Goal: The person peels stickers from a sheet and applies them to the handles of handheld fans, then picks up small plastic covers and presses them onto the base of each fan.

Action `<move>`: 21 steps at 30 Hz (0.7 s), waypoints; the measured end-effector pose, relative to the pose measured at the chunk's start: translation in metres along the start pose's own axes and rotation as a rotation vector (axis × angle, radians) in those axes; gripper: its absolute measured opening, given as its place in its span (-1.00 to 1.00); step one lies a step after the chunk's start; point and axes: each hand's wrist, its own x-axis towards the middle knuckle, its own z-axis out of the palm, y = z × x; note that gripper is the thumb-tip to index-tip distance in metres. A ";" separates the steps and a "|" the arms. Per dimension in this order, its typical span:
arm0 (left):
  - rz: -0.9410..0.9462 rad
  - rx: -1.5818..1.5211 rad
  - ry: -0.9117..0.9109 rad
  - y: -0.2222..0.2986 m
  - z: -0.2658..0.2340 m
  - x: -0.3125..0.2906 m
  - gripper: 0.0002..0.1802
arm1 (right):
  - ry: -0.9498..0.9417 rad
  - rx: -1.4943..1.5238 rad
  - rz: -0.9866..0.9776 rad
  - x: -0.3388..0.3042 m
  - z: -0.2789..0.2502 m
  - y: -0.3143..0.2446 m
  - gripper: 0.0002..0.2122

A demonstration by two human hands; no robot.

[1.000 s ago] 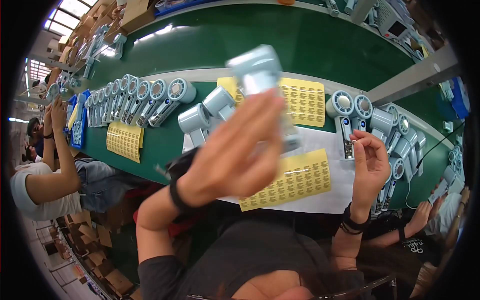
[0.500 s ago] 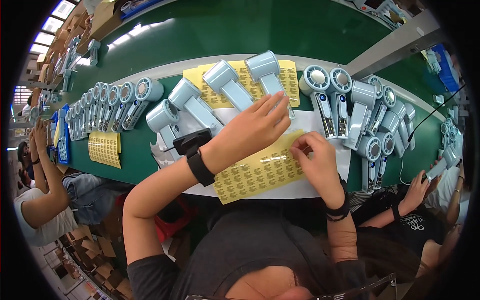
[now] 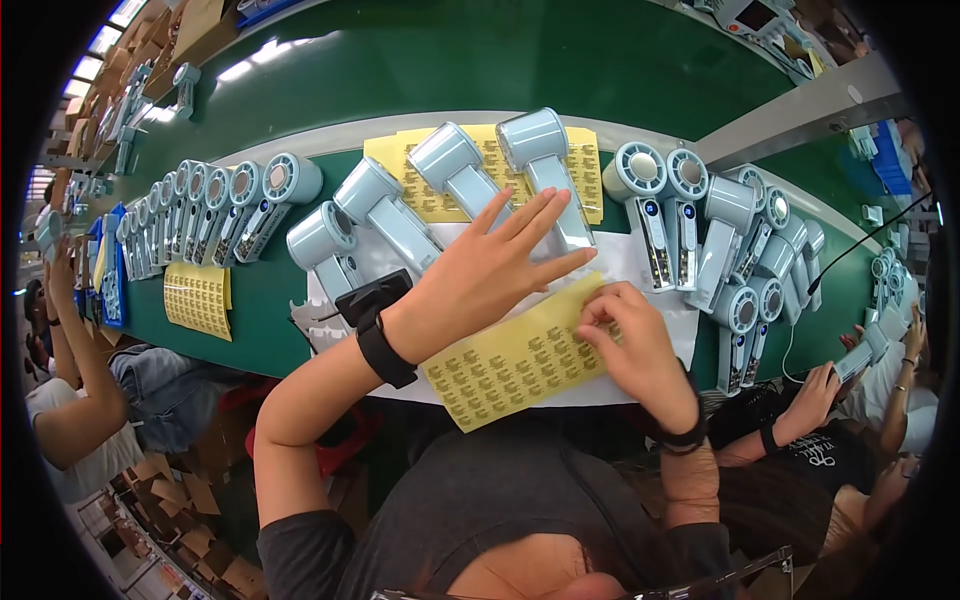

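My left hand (image 3: 487,268) lies with spread fingers over the handle of a light-blue handheld fan (image 3: 536,140), fingertips touching the handle's lower part. Closed in a pinch, my right hand (image 3: 640,345) is at the right end of a yellow label sheet (image 3: 505,365) with rows of small dark print. Whether a single label is between those fingertips cannot be made out. The sheet lies tilted over white paper (image 3: 665,312), its near corner past the table edge. Left of the hand-covered fan lie another fan (image 3: 447,152), a third fan (image 3: 370,190) and a fourth fan (image 3: 322,235).
Several fans (image 3: 215,190) stand in a row at left, and more fans (image 3: 690,175) at right. More yellow sheets (image 3: 405,150) lie beneath the fans, and one sheet (image 3: 197,300) at left. A metal post (image 3: 800,105) rises at right. Co-workers' hands (image 3: 812,405) are at both sides.
My left hand's fingers have spread from close together and the hand has come slightly nearer. The label sheet's near-left corner has shifted toward me. My right hand stays pinched, slightly lower.
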 end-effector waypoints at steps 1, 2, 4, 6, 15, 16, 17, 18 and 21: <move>-0.001 -0.004 -0.004 0.000 0.000 -0.001 -0.21 | -0.093 0.177 0.009 -0.001 -0.013 0.001 -0.93; -0.002 -0.007 -0.004 -0.001 -0.001 -0.001 -0.21 | -0.182 0.353 0.020 0.000 -0.023 -0.001 -0.93; 0.025 0.016 -0.020 -0.003 -0.004 -0.002 -0.17 | -0.179 0.399 0.049 0.006 -0.044 -0.010 -0.93; 0.044 0.027 -0.026 -0.004 -0.006 0.000 -0.15 | -0.171 0.497 0.101 0.016 -0.059 -0.014 -0.93; 0.074 0.098 -0.048 -0.005 -0.008 0.000 -0.25 | -0.236 0.229 0.169 0.102 -0.053 -0.009 -0.90; 0.086 0.123 -0.040 -0.006 -0.008 -0.001 -0.33 | -0.257 0.173 0.177 0.106 -0.053 -0.008 -0.90; 0.098 0.148 -0.033 -0.006 -0.008 -0.002 -0.41 | -0.260 0.172 0.176 0.109 -0.052 -0.008 -0.90; 0.095 0.147 -0.033 -0.007 -0.007 -0.002 -0.41 | -0.263 0.161 0.167 0.112 -0.052 -0.008 -0.90; 0.095 0.152 -0.034 -0.007 -0.008 -0.002 -0.41 | -0.266 0.138 0.148 0.115 -0.051 -0.009 -0.90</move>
